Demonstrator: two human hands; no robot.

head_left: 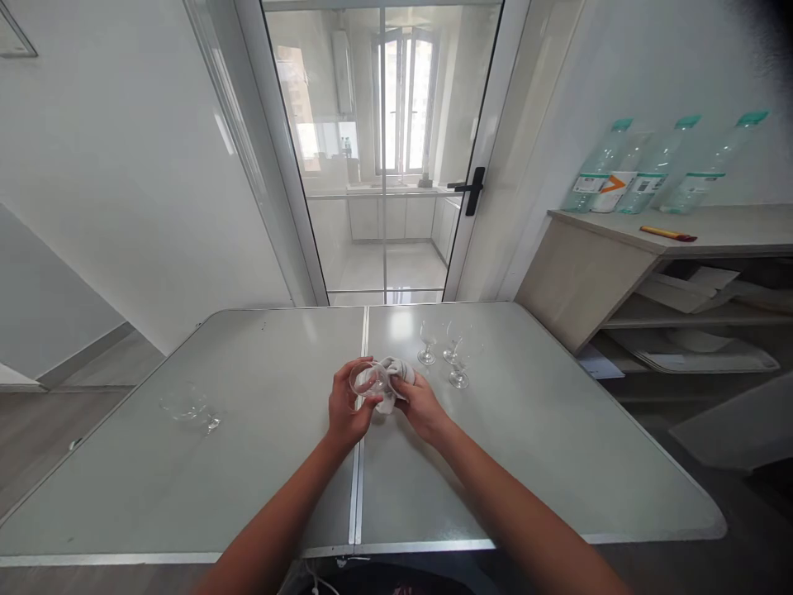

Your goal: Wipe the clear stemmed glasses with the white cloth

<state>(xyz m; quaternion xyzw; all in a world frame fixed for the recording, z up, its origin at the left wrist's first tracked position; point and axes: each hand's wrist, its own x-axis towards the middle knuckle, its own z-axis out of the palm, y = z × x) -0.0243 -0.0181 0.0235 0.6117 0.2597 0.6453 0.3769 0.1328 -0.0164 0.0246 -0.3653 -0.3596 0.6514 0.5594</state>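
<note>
Above the table's middle seam, my left hand [348, 413] has its fingers wrapped round the bowl of a clear stemmed glass [367, 380]. The glass is tipped on its side, its rim turned toward the left. A white cloth [400, 369] is bunched against the glass's right end, gripped by my right hand [424, 406]. Cloth and fingers hide the stem and foot. Just beyond my right hand, three similar stemmed glasses [459, 378] stand upright. Another stemmed glass [186, 405] lies on its side at the left of the table.
The pale grey table [557, 446] has a metal strip down its middle and rounded corners. Behind it is a glazed door [409, 223] with a black handle. At right, a shelf unit [588, 264] bears several plastic bottles [648, 178] and a yellow-and-red stick-like item [667, 235].
</note>
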